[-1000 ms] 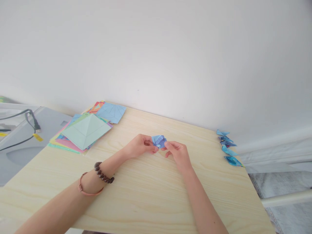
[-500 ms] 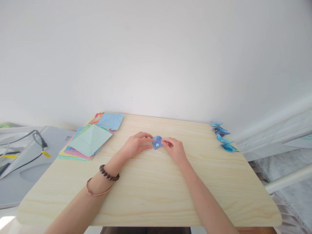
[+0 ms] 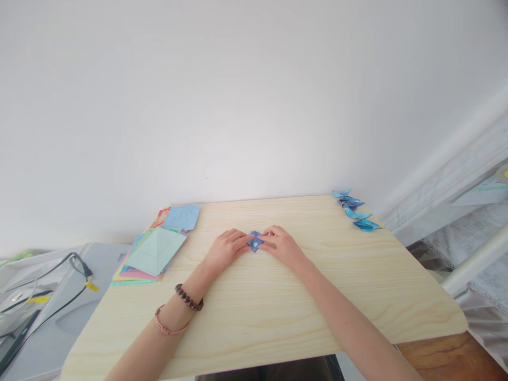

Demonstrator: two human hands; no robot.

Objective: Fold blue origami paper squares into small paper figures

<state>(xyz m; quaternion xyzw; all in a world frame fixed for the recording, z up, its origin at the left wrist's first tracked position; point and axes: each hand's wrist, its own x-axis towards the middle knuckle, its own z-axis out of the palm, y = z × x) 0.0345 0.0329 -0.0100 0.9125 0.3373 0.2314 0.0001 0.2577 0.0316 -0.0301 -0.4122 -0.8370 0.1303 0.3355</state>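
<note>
A small piece of folded blue origami paper [image 3: 255, 244] lies at the middle of the wooden table, patterned in darker blue with a pale spot. My left hand [image 3: 227, 250] is closed on its left edge, thumb on top. From the other side my right hand [image 3: 282, 246] pinches the right edge between thumb and fingers. Fingertips cover both side corners of the paper, so the folds there are hidden. A dark beaded bracelet [image 3: 189, 298] and a thin copper-coloured one [image 3: 164, 330] sit on my left wrist.
Loose coloured paper sheets [image 3: 156, 251] are stacked at the table's left, a light blue sheet [image 3: 182, 217] behind them. Several folded blue paper shapes [image 3: 357, 214] stand in a row at the back right. A cable [image 3: 75, 259] lies on the grey surface left of the wooden table [image 3: 254, 317].
My left fingers, spread before, have closed onto the paper's left edge. The paper now looks narrower and more diamond-shaped. The whole view has tilted and shifted slightly.
</note>
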